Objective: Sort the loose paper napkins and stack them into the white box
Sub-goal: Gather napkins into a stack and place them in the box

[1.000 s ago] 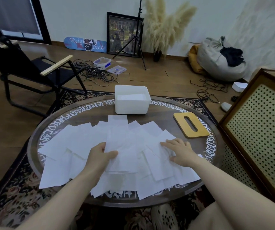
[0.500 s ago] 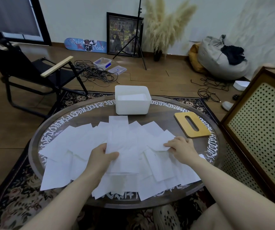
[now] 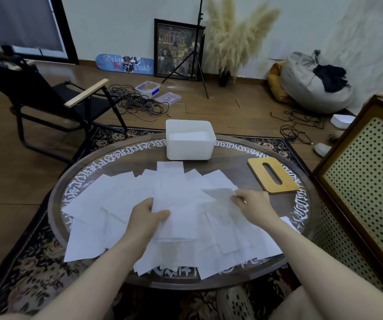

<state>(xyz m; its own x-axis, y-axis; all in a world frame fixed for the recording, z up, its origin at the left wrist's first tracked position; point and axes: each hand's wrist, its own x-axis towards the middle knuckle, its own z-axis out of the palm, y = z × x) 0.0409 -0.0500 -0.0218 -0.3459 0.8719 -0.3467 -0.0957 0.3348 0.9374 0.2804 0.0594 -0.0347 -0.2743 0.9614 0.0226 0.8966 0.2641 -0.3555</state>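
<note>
Several loose white paper napkins lie spread and overlapping across the near half of the round table. My left hand pinches the left edge of a napkin in the middle of the spread, thumb on top. My right hand pinches the corner of another napkin and holds it raised off the pile. The white box stands open at the table's far edge, with white napkins lying flat inside it.
A wooden lid with a slot lies on the table to the right of the box. A perforated cabinet stands close on the right. A black folding chair and cables are on the floor beyond.
My right hand went from lying flat on the napkins to pinching one corner and lifting it. My left hand kept its hold on the middle napkin.
</note>
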